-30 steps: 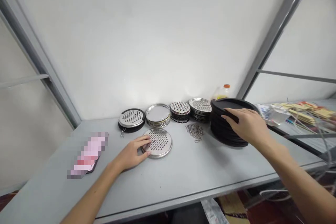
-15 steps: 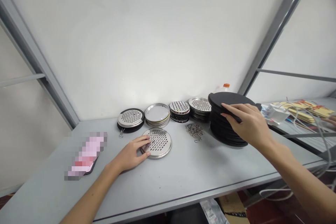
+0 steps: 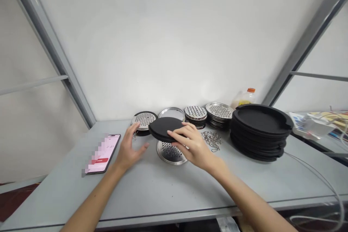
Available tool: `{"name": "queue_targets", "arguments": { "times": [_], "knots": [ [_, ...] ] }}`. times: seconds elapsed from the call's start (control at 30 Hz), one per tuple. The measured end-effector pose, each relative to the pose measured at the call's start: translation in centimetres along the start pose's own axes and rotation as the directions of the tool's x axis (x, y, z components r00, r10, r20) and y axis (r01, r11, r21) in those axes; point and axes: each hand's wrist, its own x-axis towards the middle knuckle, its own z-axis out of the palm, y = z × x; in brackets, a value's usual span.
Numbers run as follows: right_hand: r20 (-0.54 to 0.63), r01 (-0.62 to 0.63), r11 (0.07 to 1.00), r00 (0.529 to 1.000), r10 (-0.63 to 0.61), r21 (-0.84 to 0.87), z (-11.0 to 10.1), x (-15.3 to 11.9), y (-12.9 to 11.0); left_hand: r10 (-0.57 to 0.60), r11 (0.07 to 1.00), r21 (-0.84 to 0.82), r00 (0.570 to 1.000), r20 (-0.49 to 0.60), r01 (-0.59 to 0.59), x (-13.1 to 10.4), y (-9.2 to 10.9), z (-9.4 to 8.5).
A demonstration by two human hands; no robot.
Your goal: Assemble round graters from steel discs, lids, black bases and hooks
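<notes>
My right hand grips a round black case, holding it tilted above the table. Below it lies a round metal grater disc, partly covered from view by the case. Just left of the case, my left hand has thumb and fingers spread and holds nothing. A tall stack of black cases stands at the right, its top one hollow side up. Behind my hands, a grater disc in a black case sits with a small clip hanging from it.
Against the wall stand a stack of plain metal lids, small grater discs and larger grater discs. Metal chains lie in front of them. A phone rests at left; an orange-capped bottle is behind the black stack.
My right hand has lifted the top black case off the stack and carried it left over the grater disc. My left hand has let go of that disc and risen. The view has shifted slightly.
</notes>
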Motion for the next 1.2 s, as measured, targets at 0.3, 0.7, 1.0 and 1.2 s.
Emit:
{"name": "queue_targets", "arguments": {
  "times": [0.3, 0.7, 1.0, 1.2],
  "knots": [
    [-0.105, 0.109, 0.993, 0.988, -0.113, -0.044, 5.3, -3.3, -2.1, 0.306, 0.948, 0.071, 0.949, 0.072, -0.311, 0.1, 1.8, 0.1],
    [-0.16, -0.467, 0.814, 0.826, 0.541, 0.345, 3.2, -3.5, 1.3, -0.156, 0.947, -0.281, 0.987, 0.02, 0.156, 0.3, 1.0, 0.4],
    [0.077, -0.559, 0.66, 0.789, 0.609, 0.502, 3.7, -3.5, 1.0, -0.193, 0.883, -0.381, 0.952, 0.238, 0.274, -0.2, 1.2, 1.6],
    [-0.114, -0.368, 0.859, 0.895, 0.431, 0.357, 3.6, -4.2, 1.8, -0.055, 0.955, -0.277, 0.984, 0.172, 0.102, -0.1, 2.1, 0.7]
  ]
}}
